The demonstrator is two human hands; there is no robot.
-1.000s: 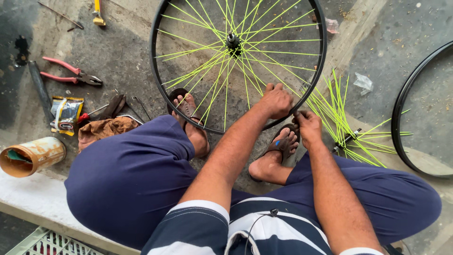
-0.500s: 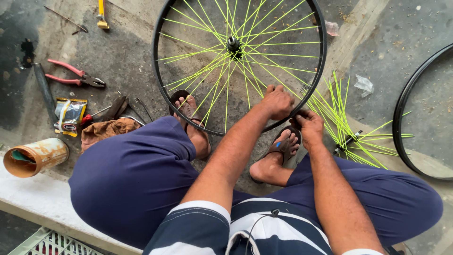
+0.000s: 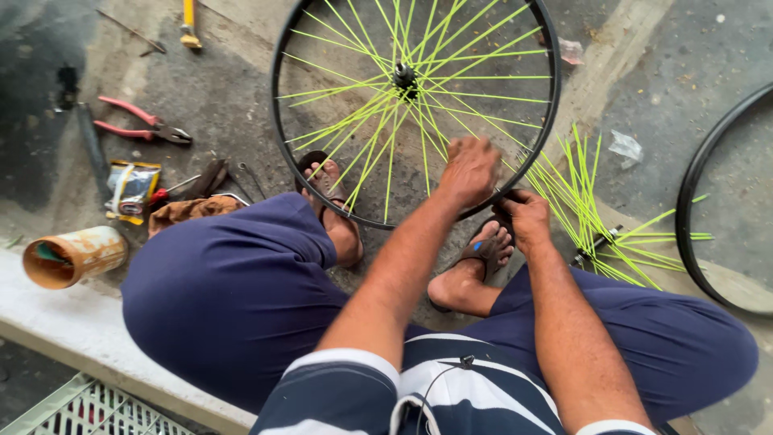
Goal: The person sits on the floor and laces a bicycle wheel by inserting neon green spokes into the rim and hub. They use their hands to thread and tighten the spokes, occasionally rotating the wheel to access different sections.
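A black bicycle wheel rim (image 3: 278,121) with bright yellow-green spokes (image 3: 362,153) and a dark hub (image 3: 403,77) lies flat on the concrete in front of me. My left hand (image 3: 469,169) rests on the spokes near the rim's near right edge, fingers curled over them. My right hand (image 3: 524,216) grips the rim just to the right, closed around it or a small tool that I cannot make out. My sandalled feet (image 3: 330,193) sit under the rim's near edge.
Loose yellow-green spokes (image 3: 584,193) lie fanned to the right by a second black rim (image 3: 692,217). Left of me are red-handled pliers (image 3: 137,125), a yellow-handled tool (image 3: 188,22), a small packet (image 3: 131,187), a brown rag (image 3: 189,209) and a rusty can (image 3: 72,256).
The camera has shifted slightly; both hands stay at the rim's near right edge, with the left hand edging a little onto the spokes.
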